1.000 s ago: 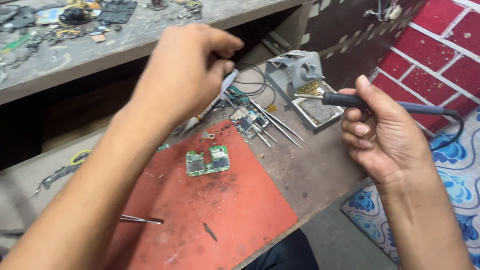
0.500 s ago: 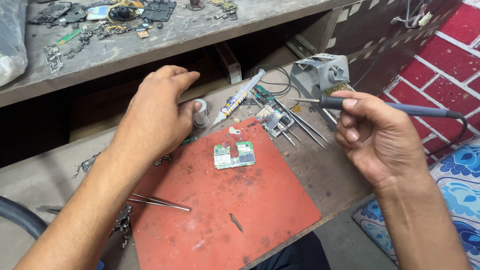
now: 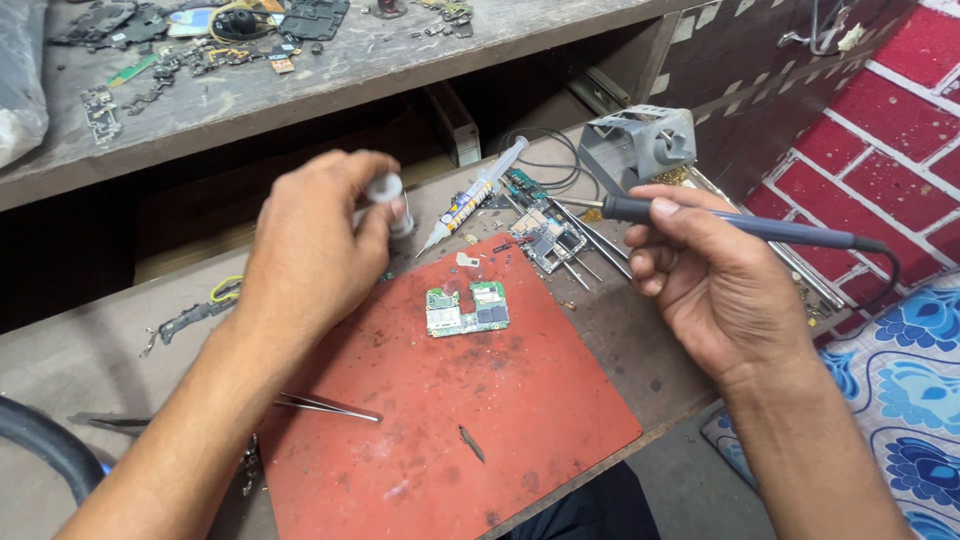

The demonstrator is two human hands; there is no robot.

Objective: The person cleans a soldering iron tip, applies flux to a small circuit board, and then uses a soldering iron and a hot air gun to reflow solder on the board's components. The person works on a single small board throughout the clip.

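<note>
A soldering iron (image 3: 740,226) is held in the right hand (image 3: 715,290), gripped pen-fashion on its dark handle, the fingers (image 3: 665,210) curled and pressed round the barrel near the front, the metal tip pointing left over the bench (image 3: 620,330). The cord is seen trailing off to the right. The iron is judged light and stiff, but hot at the tip, so the insulated handle is the only place to be taken hold of.

A small white spool (image 3: 388,200), probably solder wire, is pinched by the left hand (image 3: 315,250), thumb and fingertips closed on it above the far edge of the red mat (image 3: 450,420). It is judged light and slightly slippery; the thin wire would bend easily and is best gripped close to its end.

A small green circuit board (image 3: 467,309) is seen lying flat on the mat, between the two hands, touched by neither. It is judged light, stiff and fragile, best taken by its edges.

Tweezers (image 3: 325,406) are laid on the mat's left edge. A syringe (image 3: 475,195) lies slantwise behind the mat, with more boards (image 3: 545,235) just beside it and the grey iron stand (image 3: 640,145) further back.
</note>
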